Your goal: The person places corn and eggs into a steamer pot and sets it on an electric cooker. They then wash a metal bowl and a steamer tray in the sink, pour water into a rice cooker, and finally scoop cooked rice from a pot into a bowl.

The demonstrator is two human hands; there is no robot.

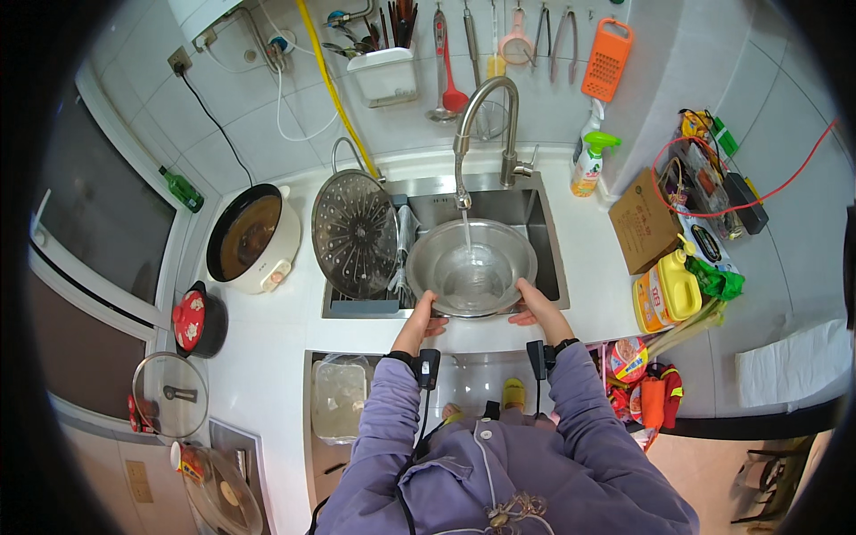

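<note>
A stainless steel basin sits in the sink, with water in it. From the pull-down faucet a stream of water falls into the basin. My left hand grips the basin's near left rim, thumb on top and fingers below. On the near right rim, my right hand holds in the same way. A round perforated metal steamer plate stands tilted at the sink's left side, over a grey drying rack.
An electric pot with brown liquid stands on the left counter, near a black pot with a red lid. At right are a spray bottle, a cardboard box and a yellow jug. Utensils and an orange grater hang behind.
</note>
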